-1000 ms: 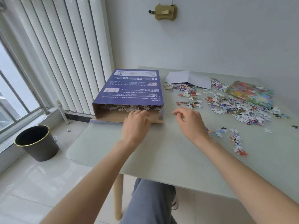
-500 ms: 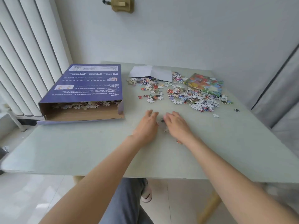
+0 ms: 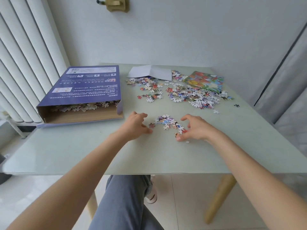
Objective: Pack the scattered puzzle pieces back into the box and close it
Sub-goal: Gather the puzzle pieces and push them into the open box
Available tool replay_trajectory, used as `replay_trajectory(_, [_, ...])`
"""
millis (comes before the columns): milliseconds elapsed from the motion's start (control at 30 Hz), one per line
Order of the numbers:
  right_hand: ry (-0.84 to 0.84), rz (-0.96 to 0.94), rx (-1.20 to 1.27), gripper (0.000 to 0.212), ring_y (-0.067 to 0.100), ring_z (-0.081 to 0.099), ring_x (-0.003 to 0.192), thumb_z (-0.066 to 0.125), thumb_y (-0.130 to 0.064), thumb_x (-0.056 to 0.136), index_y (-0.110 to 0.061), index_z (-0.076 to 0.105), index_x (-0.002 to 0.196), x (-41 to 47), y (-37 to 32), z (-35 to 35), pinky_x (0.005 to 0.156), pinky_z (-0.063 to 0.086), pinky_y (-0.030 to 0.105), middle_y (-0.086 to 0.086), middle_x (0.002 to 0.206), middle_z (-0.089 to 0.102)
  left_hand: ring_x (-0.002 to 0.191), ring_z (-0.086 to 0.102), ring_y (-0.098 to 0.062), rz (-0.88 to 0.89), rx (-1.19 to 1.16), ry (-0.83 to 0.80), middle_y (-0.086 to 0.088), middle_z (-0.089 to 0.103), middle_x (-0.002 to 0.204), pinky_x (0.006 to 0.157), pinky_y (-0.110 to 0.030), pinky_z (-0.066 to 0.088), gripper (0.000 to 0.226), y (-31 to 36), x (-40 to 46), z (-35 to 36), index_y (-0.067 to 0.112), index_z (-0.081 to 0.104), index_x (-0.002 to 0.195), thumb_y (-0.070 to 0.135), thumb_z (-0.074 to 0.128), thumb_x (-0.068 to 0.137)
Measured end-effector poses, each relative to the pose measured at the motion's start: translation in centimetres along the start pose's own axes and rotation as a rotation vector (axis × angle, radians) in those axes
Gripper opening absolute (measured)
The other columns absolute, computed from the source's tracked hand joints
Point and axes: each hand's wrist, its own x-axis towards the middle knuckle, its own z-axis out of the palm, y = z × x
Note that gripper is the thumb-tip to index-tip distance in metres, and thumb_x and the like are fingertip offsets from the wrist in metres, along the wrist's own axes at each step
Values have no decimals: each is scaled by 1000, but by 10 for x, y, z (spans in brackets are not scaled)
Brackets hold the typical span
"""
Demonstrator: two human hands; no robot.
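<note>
Puzzle box (image 3: 79,95): lain flat at the table's (image 3: 83,146) left rear, near end open, some pieces seen inside. Task judged partly done; closing is outstanding.

Main scatter of puzzle pieces (image 3: 187,93): spread right of the box, unpacked.

Small cluster of pieces (image 3: 167,122): placed right of the box's open end, flanked by both hands. Left hand (image 3: 135,126) and right hand (image 3: 196,128): fingers loosely curled, nothing gripped.

Change: half a second earlier the hands were held together; now they are parted and the cluster is exposed.

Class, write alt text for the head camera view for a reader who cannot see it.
Two hands, left hand and right hand, flank a small cluster of puzzle pieces on a pale table. An open purple box lies at left; a bigger pile lies beyond.
</note>
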Motion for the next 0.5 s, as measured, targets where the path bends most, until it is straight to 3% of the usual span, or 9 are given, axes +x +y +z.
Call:
replay_trajectory(100, [71,-68,112,72,22,57,104,86,-26,62,-21,50,125,17,-14,10,88,44,29,5,104,55,104,62,-23,53,25,-41,-15,44,130,100,-23,38,67,12,10,2,7,39,138,20,71,81])
replay_trajectory(267, [96,-171,100,72,19,55,98,85,-25,63,-23,49,125,36,-25,8,86,44,29,7,113,52,100,61,-22,112,12,-67,-11,50,126,87,-23,41,68,18,28,-6,12,43,137,23,74,77])
replay_trajectory(400, [-64,-122,-66,95,26,44,122,84,-33,63,-28,31,141,51,-25,-6,107,35,40,11,135,30,95,59,-19,63,49,-86,-10,43,125,89,-24,41,80,5,35,-8,15,39,139,32,78,72])
replay_trajectory(500, [-176,-169,-85,79,22,48,115,84,-25,65,-20,44,133,59,-33,-9,104,38,34,10,128,40,100,60,-22,46,47,-105,-12,44,126,91,-25,42,76,5,41,-4,15,44,137,33,78,71])
